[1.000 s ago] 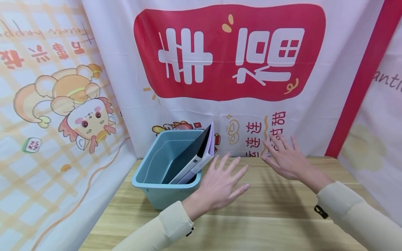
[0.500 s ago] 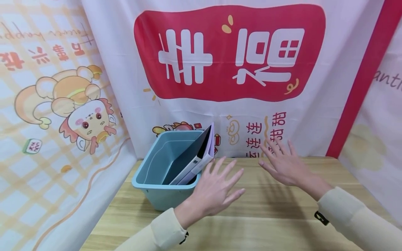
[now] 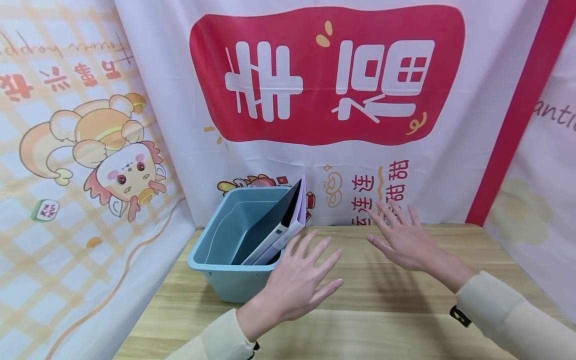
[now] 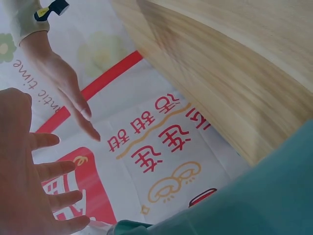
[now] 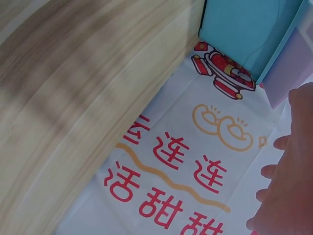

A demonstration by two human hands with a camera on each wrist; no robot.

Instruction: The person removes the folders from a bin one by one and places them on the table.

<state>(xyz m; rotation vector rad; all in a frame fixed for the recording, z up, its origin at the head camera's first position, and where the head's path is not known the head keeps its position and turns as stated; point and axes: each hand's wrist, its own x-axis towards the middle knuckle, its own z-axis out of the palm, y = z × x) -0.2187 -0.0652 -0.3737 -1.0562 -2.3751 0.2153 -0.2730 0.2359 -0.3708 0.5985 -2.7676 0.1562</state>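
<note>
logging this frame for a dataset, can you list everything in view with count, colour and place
bin: 1, light blue, far left of the table, by the backdrop
books: 2 or so, dark cover and lilac cover, leaning in the bin's right side
table: 1, light wood, under both hands
backdrop: printed cloth, white with red panel and cartoon figures, behind and at the sides
left hand: open, fingers spread, beside the bin
right hand: open, above the table, holding nothing

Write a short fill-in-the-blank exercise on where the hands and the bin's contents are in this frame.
1. The blue bin stands on the wooden ____.
2. The books lean inside the ____.
3. Both the left hand and the right hand hold ____, fingers spread.

Missing words: table; bin; nothing
</note>
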